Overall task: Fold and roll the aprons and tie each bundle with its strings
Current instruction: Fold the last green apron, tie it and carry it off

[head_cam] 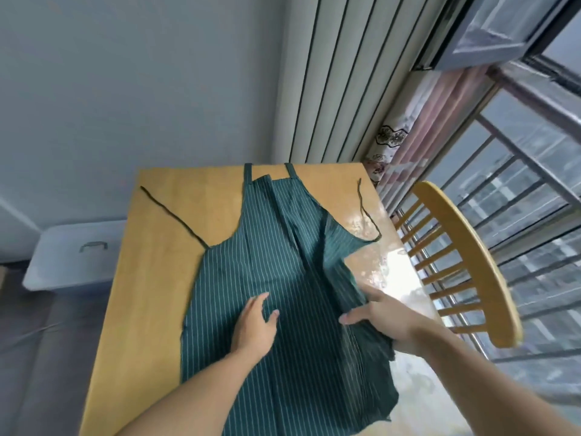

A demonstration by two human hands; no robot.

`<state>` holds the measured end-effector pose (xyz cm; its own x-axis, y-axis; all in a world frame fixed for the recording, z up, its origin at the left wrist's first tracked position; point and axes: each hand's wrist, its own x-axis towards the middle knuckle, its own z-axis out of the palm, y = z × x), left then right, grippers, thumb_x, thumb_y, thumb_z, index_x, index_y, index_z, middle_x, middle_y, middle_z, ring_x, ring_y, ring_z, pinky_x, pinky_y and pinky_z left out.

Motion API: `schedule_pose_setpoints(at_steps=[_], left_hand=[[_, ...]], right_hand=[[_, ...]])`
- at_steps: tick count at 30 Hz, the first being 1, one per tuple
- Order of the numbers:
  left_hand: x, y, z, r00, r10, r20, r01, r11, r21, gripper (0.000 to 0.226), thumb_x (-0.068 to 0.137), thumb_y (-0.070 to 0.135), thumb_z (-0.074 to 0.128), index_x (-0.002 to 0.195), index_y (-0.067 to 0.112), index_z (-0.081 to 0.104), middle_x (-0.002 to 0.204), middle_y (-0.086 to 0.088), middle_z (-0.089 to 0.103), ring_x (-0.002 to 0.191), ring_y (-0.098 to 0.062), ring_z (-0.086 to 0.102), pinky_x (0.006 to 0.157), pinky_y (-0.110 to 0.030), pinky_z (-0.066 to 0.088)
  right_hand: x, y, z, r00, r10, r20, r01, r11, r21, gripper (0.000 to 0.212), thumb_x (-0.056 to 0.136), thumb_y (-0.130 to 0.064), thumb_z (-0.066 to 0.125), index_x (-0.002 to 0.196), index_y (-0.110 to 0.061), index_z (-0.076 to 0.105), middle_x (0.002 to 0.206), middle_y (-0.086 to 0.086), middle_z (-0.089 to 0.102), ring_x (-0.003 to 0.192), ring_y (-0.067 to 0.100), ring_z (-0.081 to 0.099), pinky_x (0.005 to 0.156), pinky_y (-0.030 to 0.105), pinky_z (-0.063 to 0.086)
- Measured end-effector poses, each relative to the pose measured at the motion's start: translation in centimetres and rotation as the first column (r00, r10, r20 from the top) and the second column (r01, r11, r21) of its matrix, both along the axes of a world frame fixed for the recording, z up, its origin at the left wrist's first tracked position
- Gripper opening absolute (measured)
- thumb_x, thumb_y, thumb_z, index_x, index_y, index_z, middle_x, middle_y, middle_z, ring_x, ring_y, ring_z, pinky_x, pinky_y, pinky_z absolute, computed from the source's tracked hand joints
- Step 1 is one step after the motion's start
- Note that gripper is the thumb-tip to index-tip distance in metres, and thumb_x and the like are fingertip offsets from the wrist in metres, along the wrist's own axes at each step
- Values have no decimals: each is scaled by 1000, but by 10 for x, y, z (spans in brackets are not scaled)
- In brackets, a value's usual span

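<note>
Apron: we see a dark green apron (261, 247) with thin white stripes lying flat along the table (151, 278), bib toward the far edge, hem toward us and running out of view at the bottom.
Fold: the apron's right side is lifted and turned in over the middle, so a long crease runs down the cloth from the bib toward our right hand.
Neck straps: two short straps (248, 173) leave the top of the bib and hang over the far edge of the table.
Left string: a thin dark string (169, 214) runs from the apron's left waist corner diagonally toward the far left corner of the table, lying on the wood.
Right string: the other string (366, 212) loops from the right waist corner up the right side of the table, on the glossy, sunlit part.
Left hand: our left hand (256, 325) lies palm down on the middle of the apron, fingers straight and spread, pressing the cloth and gripping nothing.
Right hand: our right hand (383, 319) grips the apron's right edge, thumb on top and fingers curled under the raised cloth, holding it just above the table.
Table: light wood, long side running away from us.
Chair: a wooden spindle-back chair (471, 256) stands at the table's right side, beside the window (518, 184).
Box: a white box (75, 253) with a handle sits on the floor to the left of the table.
</note>
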<state>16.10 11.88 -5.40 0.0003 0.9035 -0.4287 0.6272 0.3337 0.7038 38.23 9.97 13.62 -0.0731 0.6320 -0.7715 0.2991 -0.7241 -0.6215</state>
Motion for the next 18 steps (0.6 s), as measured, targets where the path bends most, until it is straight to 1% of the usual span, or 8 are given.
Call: schedule_pose_setpoints(at_steps=[2, 3, 5, 7, 10, 12, 15, 18], left_hand=[[-38, 6, 0, 957, 272, 96, -260, 958, -118, 39, 102, 38, 55, 138, 21, 53, 131, 0, 63, 100, -19, 65, 87, -41, 57], [-63, 10, 2, 884, 424, 197, -376, 895, -240, 38, 103, 40, 54, 133, 17, 57, 122, -3, 69, 95, -21, 68, 86, -42, 58], [-87, 16, 5, 693, 628, 354, -441, 757, -482, 45, 102, 47, 51, 125, 11, 63, 107, -8, 74, 92, -26, 71, 79, -41, 58], [-116, 18, 12, 653, 652, 384, -400, 728, -557, 58, 98, 60, 48, 125, 11, 64, 109, -10, 73, 98, -28, 70, 78, -40, 55], [-135, 20, 12, 718, 579, 387, -307, 762, -571, 79, 88, 74, 49, 142, 16, 53, 146, -10, 53, 135, -32, 49, 110, -49, 37], [-137, 25, 11, 822, 432, 371, -219, 841, -495, 81, 84, 67, 65, 147, 21, 44, 155, -5, 41, 140, -28, 41, 114, -48, 32], [-136, 22, 7, 927, 254, 274, -156, 930, -334, 75, 84, 23, 82, 147, 20, 40, 146, -11, 47, 100, -17, 59, 77, -18, 49], [-129, 34, -2, 978, 152, 145, -123, 973, -195, 61, 91, 12, 75, 143, 17, 42, 137, -12, 51, 67, -7, 53, 45, -9, 40]], right_hand=[[-57, 3, -8, 965, 255, 69, -259, 964, 60, 63, 91, 1, 66, 136, -40, 48, 121, -13, 63, 99, 3, 62, 88, 26, 53], [-92, 4, -19, 928, 363, 87, -371, 923, 98, 75, 91, 2, 63, 147, -43, 39, 126, -11, 63, 99, 3, 64, 84, 23, 55], [-139, -8, -44, 825, 541, 161, -556, 828, 70, 93, 91, -4, 61, 159, -47, 13, 141, -1, 59, 97, 15, 69, 83, 32, 59], [-186, -17, -71, 701, 664, 259, -684, 730, -21, 96, 93, -17, 63, 159, -46, 0, 150, 8, 51, 107, 26, 67, 91, 41, 57], [-234, -36, -108, 540, 763, 355, -780, 612, -129, 80, 98, -44, 59, 162, -29, 13, 157, 14, 41, 138, 38, 46, 113, 57, 39], [-226, -39, -127, 486, 734, 475, -784, 606, -133, 68, 94, -55, 59, 154, -32, 37, 154, 5, 47, 139, 30, 48, 113, 57, 38], [-187, -40, -144, 532, 613, 585, -683, 718, -132, 45, 96, -36, 60, 140, -34, 52, 136, -5, 59, 121, 18, 58, 104, 39, 48], [-145, -40, -154, 569, 370, 735, -528, 849, -20, 32, 97, -31, 56, 129, -33, 56, 127, -11, 57, 117, 13, 53, 97, 34, 49]])
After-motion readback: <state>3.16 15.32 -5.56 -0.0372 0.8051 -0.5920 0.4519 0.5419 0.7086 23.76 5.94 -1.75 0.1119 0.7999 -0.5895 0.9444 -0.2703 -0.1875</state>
